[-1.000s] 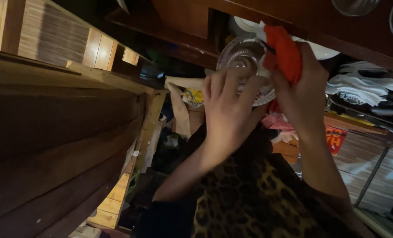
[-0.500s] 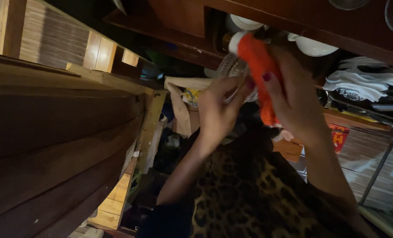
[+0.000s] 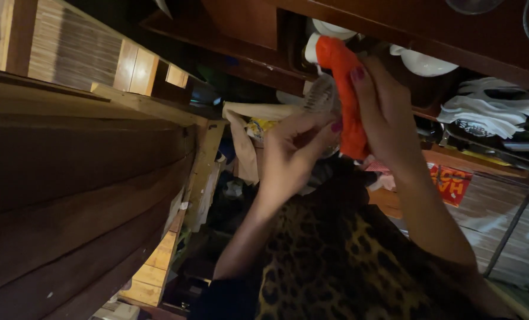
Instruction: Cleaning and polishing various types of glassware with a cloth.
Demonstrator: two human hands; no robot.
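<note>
Left hand (image 3: 291, 157) pinched clear glass (image 3: 324, 98), top middle of frame. Right hand (image 3: 386, 121) fingers curled round orange cloth (image 3: 344, 104), pressed on glass. Best hold glass tight, rub softly, near white dishes (image 3: 421, 62).

Scene dimly lit, warm cast. Light seemingly thrown from right, onto orange cloth (image 3: 344, 95) and right hand (image 3: 389, 115). Wooden planks (image 3: 69, 195) at left lost in deep shadow. Motion blur noted; view strongly tilted.
</note>
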